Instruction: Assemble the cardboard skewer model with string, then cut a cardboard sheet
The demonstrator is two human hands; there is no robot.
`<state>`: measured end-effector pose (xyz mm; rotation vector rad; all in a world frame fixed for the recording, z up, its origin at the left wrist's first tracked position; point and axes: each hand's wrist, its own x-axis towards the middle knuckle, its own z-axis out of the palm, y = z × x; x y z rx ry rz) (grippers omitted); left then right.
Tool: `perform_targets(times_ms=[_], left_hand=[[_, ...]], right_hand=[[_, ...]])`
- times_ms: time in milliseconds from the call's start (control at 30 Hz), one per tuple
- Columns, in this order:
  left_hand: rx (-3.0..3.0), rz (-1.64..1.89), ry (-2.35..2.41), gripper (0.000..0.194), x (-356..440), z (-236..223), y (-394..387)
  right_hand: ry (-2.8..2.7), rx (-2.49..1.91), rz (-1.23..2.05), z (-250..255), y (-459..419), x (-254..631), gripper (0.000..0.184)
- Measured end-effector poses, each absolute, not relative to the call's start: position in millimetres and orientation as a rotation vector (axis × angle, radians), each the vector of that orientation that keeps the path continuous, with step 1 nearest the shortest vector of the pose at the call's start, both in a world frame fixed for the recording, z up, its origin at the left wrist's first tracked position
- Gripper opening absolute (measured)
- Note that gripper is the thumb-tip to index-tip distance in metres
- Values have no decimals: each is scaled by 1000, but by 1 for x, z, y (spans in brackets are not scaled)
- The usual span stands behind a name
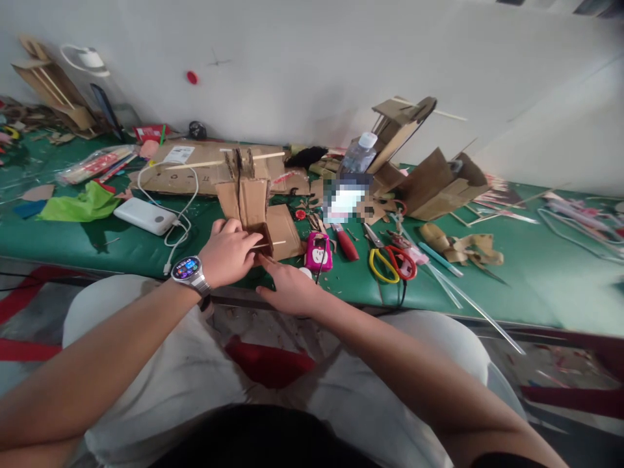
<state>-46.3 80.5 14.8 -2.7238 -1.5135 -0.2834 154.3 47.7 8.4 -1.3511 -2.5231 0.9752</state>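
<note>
A brown cardboard model point(246, 198) with a tall slotted upright and a small open box at its base stands near the table's front edge. My left hand point(227, 253), a watch at its wrist, has its fingers bent over the left side of that box and grips it. A thin wooden stick point(270, 244) pokes out to the right past the fingertips. My right hand point(292, 286) reaches to the box's front lower edge, forefinger stretched out against it and thumb apart. The fingertips' undersides are hidden.
On the green table point(550, 273), a white power bank point(146, 216) with a cable lies left. Rightward are a pink pouch point(318, 252), a red-handled tool point(347, 244), scissors point(392, 263), a bottle point(359, 156) and a cardboard box point(436, 188). Clear rods point(480, 318) overhang the front edge.
</note>
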Motion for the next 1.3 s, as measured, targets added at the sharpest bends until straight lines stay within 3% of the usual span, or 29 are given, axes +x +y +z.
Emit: perform_targets(times_ms=[400, 633, 900, 1100, 1300], left_hand=[[-2710, -210, -1696, 27, -43, 8, 86], [-2670, -432, -1702, 37, -48, 10, 85], [-2635, -1066, -1401, 29, -67, 44, 61], [-3215, -1151, -966, 26, -68, 62, 46], [-3895, -757, -892, 24, -73, 58, 48]], right_hand=[[-2478, -1317, 995, 1, 49, 153, 69], [-2495, -1284, 999, 4, 49, 154, 71], [-2335, -1285, 856, 28, 51, 162, 26], [-2247, -1054, 907, 35, 56, 170, 46], [-2495, -869, 930, 28, 49, 165, 17]])
